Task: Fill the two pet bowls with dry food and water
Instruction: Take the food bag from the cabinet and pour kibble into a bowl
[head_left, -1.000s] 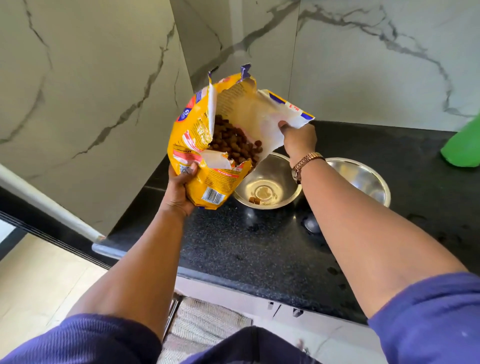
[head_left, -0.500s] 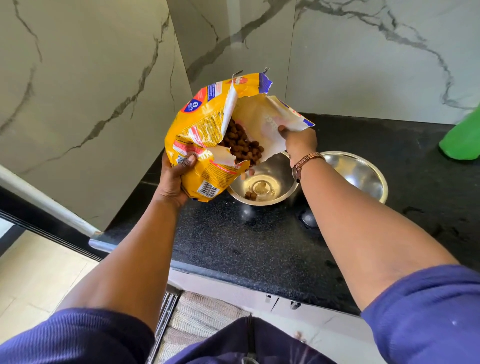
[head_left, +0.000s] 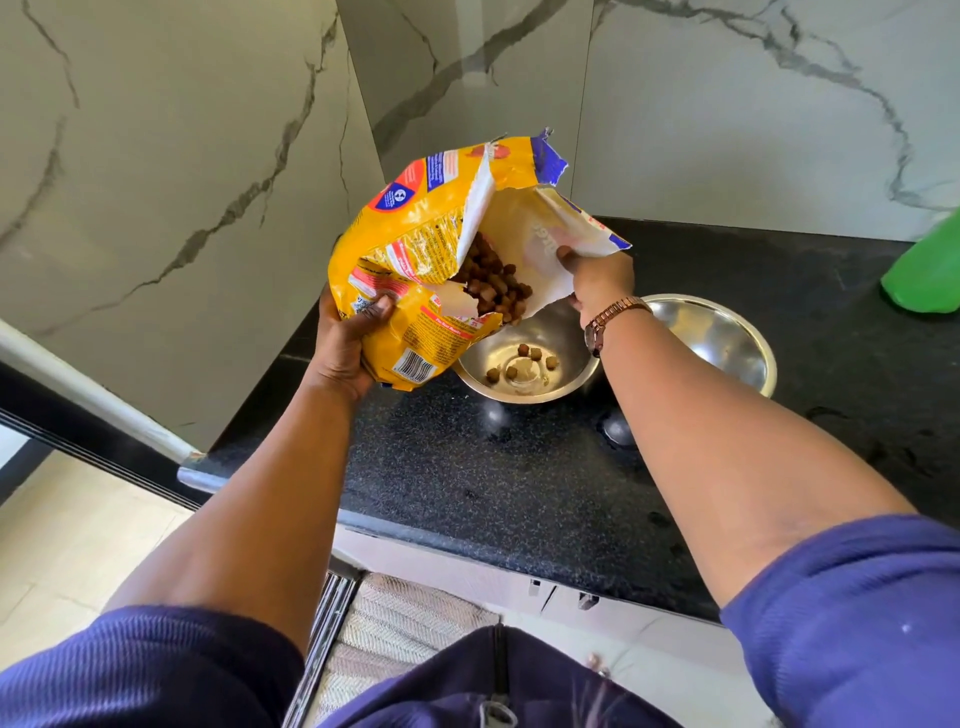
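A torn-open yellow dry food bag (head_left: 415, 249) is tilted over the left steel bowl (head_left: 566, 358), with brown kibble (head_left: 493, 283) piled at its mouth. My left hand (head_left: 353, 338) grips the bag's lower side. Holding the bag's open flap is my right hand (head_left: 597, 280), which wears a wristwatch. Several kibble pieces (head_left: 524, 358) lie in the left bowl's bottom. The right steel bowl (head_left: 722, 338) stands beside it, touching or nearly so, with nothing seen inside; my right forearm hides part of it.
Both bowls stand on a black speckled countertop (head_left: 519, 478) set in a corner of white marble walls (head_left: 727, 104). A green object (head_left: 927, 270) sits at the right edge. The counter's front edge runs below my arms, with a woven mat (head_left: 405, 618) on the floor.
The bag has tipped further toward the left bowl and kibble has slid to its mouth. More pieces now lie in the bowl.
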